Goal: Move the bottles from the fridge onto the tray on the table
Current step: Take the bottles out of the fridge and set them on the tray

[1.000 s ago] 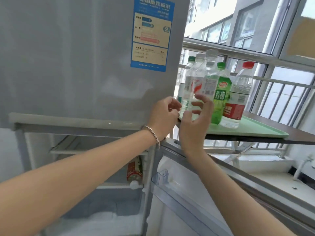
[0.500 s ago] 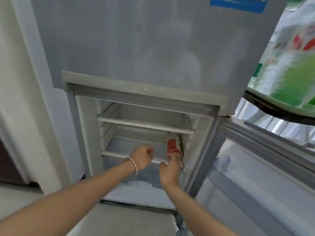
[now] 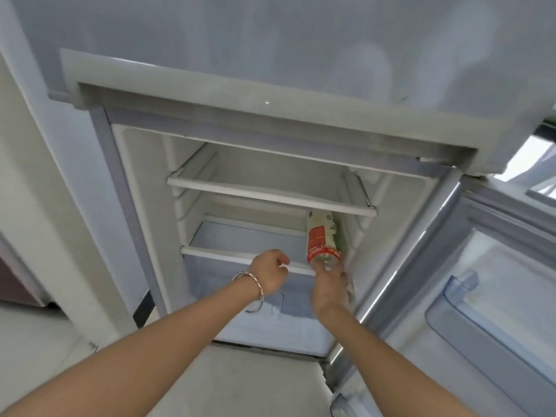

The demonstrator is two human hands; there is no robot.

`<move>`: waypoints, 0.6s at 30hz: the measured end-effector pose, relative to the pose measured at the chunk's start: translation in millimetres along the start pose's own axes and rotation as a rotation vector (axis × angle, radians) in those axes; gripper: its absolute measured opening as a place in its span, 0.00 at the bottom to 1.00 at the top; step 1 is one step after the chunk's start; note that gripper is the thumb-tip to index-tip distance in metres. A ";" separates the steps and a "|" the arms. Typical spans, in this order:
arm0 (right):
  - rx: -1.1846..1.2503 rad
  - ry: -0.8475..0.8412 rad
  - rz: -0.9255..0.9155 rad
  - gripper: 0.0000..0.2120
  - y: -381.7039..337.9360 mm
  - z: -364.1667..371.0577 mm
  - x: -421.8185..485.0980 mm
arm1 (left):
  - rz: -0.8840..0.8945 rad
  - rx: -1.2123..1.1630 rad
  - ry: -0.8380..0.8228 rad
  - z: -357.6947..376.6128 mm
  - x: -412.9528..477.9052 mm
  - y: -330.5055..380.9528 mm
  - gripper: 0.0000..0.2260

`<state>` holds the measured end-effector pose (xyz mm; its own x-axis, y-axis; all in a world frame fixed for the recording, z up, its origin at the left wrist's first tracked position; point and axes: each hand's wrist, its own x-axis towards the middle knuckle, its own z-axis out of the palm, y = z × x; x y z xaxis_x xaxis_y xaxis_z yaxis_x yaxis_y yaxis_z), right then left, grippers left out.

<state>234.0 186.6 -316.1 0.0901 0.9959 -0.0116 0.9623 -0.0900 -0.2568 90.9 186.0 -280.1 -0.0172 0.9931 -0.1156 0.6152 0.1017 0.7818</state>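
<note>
Pale cream wall (image 3: 27,182) runs down the left side, pretty plain. Floor (image 3: 39,353) is light grey tile or concrete, hard to say with the blur. There's a dark reddish-brown cabinet (image 3: 15,281) poking in at the far left edge, low down. Bright daylight comes in from a window (image 3: 538,164) at the upper right, washed out white.

Single head-worn, wide-angle view, looking forward and down from close range into the open lower compartment of the fridge (image 3: 270,145). Both forearms enter from the bottom edge, and the open door (image 3: 496,281) lies at the right. No second view shares the scene.
</note>
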 end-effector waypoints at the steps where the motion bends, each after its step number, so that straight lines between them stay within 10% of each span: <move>1: -0.092 0.019 -0.005 0.30 -4.5 -2.4 -2.5 | -0.004 0.002 0.003 -1.5 -0.2 0.3 0.14; 18: -0.175 0.321 -0.471 0.12 -61.6 -155.7 -73.2 | 0.191 -0.035 -0.080 -61.9 -72.8 80.6 0.32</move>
<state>208.2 117.3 -149.0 -0.3098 0.8779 0.3651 0.9430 0.3328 -0.0001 92.9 125.5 -170.7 0.1607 0.9869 -0.0105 0.5738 -0.0848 0.8146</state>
